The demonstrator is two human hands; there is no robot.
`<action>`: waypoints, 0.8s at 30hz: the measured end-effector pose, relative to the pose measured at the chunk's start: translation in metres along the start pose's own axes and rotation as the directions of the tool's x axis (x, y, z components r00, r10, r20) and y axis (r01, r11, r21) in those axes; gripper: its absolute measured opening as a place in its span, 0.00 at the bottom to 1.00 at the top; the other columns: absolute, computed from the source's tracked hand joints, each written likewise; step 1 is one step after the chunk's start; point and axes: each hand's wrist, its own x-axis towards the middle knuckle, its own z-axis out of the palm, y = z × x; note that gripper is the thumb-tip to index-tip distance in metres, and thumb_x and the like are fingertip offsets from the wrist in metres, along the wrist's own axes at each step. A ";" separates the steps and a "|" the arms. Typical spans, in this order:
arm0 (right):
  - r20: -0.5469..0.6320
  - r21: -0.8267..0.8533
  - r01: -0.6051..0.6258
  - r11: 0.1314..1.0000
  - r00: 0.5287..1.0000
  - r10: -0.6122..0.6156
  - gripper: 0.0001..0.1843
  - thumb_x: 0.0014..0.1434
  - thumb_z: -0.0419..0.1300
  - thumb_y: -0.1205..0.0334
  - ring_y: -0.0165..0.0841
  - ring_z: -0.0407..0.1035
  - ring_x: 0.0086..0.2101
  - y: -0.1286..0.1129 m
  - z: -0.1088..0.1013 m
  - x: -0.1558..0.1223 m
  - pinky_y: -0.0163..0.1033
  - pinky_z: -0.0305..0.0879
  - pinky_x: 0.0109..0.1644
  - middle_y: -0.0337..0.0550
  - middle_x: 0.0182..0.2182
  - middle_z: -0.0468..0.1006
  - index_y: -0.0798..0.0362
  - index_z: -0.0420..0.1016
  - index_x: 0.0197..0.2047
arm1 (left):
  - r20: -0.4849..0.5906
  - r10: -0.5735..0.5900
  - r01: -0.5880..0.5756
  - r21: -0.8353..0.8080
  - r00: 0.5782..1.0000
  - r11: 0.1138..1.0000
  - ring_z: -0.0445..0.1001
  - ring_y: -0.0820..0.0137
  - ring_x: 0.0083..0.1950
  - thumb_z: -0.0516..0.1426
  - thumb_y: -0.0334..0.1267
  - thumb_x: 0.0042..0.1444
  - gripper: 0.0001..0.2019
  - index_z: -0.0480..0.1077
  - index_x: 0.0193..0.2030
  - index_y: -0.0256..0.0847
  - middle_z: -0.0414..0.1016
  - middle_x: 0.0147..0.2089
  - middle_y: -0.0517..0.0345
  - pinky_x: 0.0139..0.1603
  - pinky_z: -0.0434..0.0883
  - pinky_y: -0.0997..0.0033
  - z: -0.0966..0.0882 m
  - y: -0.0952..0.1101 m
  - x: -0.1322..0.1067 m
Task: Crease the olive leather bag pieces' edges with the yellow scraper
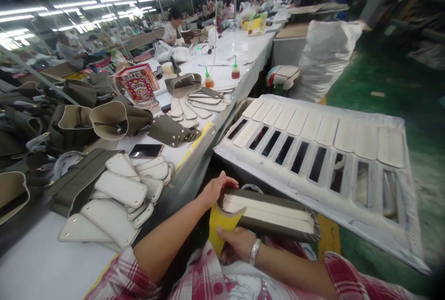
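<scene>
Nearby: slotted rack [295, 184] beside bag [269, 215] | phone [146, 150] near pale flaps [121, 188] | right grip [239, 243] pinching yellow sheet [224, 220] | left grip [219, 191]: cannot tell

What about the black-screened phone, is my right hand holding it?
No, the phone lies on the white table; your right hand holds a yellow sheet.

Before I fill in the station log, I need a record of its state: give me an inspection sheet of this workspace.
Surface: white-topped table, yellow strips along its edge.
Job's things: dark green item with a pale face; yellow sheet at its left end.
Clutter: pale holed pieces, phone, red printed bag, green-tipped bottles.
Left hand: at the item's left end; grip unclear.
Right hand: gripping the yellow sheet.
Cables: thin pale line hanging over the table; type unclear.
Surroundings: slotted white board bearing pale pieces, white sack, green floor, people beyond.
</scene>
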 end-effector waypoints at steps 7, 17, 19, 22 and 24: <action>0.003 0.108 -0.046 0.993 0.999 0.046 0.22 0.47 0.62 0.49 0.25 0.63 0.13 0.010 -0.001 -0.003 0.27 0.56 0.16 0.49 0.19 0.74 0.64 0.74 0.25 | -0.070 0.013 -0.016 -0.047 0.997 0.999 0.71 0.62 0.45 0.36 0.56 0.59 0.32 0.73 0.40 0.35 0.76 0.40 0.50 0.51 0.63 0.61 0.002 -0.008 -0.008; 0.052 0.148 0.010 0.989 0.998 -0.018 0.22 0.45 0.62 0.44 0.27 0.65 0.13 0.026 0.001 -0.017 0.27 0.60 0.16 0.47 0.18 0.75 0.58 0.75 0.23 | 0.027 0.275 -0.261 0.412 0.961 0.873 0.69 0.66 0.49 0.36 0.49 0.62 0.28 0.73 0.40 0.36 0.75 0.44 0.54 0.54 0.61 0.67 0.015 -0.009 -0.018; 0.057 0.169 0.005 0.986 0.998 -0.015 0.23 0.45 0.62 0.44 0.27 0.65 0.13 0.028 0.003 -0.018 0.27 0.59 0.15 0.47 0.17 0.75 0.59 0.75 0.23 | 0.042 0.271 -0.261 0.445 0.962 0.857 0.69 0.66 0.48 0.35 0.48 0.63 0.29 0.74 0.41 0.36 0.75 0.43 0.54 0.54 0.61 0.67 0.016 -0.010 -0.016; 0.051 0.202 0.010 0.979 0.998 -0.021 0.24 0.41 0.64 0.42 0.29 0.66 0.14 0.031 0.004 -0.020 0.28 0.58 0.14 0.47 0.18 0.75 0.58 0.74 0.24 | 0.010 0.255 -0.229 0.474 0.967 0.851 0.70 0.67 0.48 0.34 0.48 0.63 0.30 0.74 0.40 0.36 0.76 0.42 0.54 0.54 0.62 0.67 0.019 -0.012 -0.014; 0.027 0.219 0.017 0.976 0.999 -0.023 0.24 0.40 0.64 0.42 0.29 0.67 0.14 0.032 0.005 -0.021 0.28 0.59 0.15 0.48 0.18 0.76 0.58 0.73 0.25 | -0.019 0.267 -0.223 0.496 0.964 0.839 0.71 0.67 0.47 0.34 0.48 0.63 0.30 0.74 0.40 0.36 0.76 0.42 0.54 0.53 0.63 0.67 0.021 -0.012 -0.015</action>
